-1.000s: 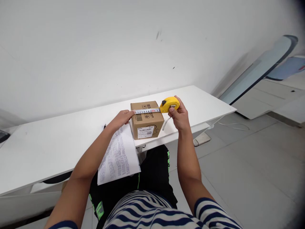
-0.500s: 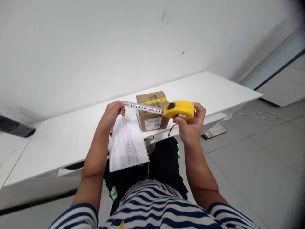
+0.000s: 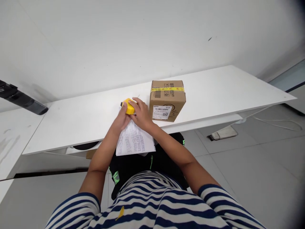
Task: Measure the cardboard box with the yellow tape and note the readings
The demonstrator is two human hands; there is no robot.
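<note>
Both of my hands meet around a yellow tape measure (image 3: 129, 107) above the white table. My left hand (image 3: 122, 118) grips it from the left and below, while my right hand (image 3: 142, 114) closes over its right side. No extended blade shows; part of the case is covered by my fingers. Just right of my right hand a brown cardboard box (image 3: 168, 95) stands upright, with yellow tape across its top and a white label on its front. Beneath my hands lies a printed sheet of paper (image 3: 135, 140), reaching past the table's front edge.
The long white table (image 3: 209, 92) runs along a pale wall. A black cylindrical object (image 3: 22, 98) juts in at the far left. Below the table at right, a flat pale object (image 3: 224, 133) and a cable (image 3: 274, 119) lie on the tiled floor.
The blade stretched between my hands has gone back into the case. The tape measure and my right hand moved left to meet my left hand. The view has shifted.
</note>
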